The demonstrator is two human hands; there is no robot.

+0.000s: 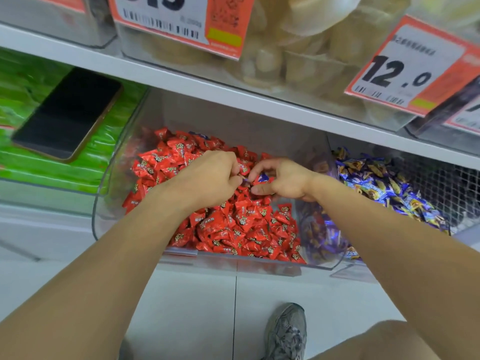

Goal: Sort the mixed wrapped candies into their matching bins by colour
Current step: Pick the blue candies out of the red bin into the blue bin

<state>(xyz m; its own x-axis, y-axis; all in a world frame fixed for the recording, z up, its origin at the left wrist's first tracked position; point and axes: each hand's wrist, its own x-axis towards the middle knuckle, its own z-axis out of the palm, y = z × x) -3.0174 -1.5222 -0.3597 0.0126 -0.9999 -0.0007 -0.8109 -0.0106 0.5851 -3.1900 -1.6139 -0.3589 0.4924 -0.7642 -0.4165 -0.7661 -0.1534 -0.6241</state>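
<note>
Blue stray candy (263, 178) pinched by right hand (283, 181) w/ curled grip in red bin (124, 162), prob. bound for blue bin (337, 263); left hand (213, 178) curled, contents unclear.

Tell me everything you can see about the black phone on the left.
The black phone is a slim, flat slab with a dark, unlit glossy face and a thin bronze-looking edge along its right and lower sides. It lies face up and turned at a slant on top of the green packets in the left-hand bin, under the white shelf. Only the packets beneath touch it; both hands are away from it, in the next bin.
</note>
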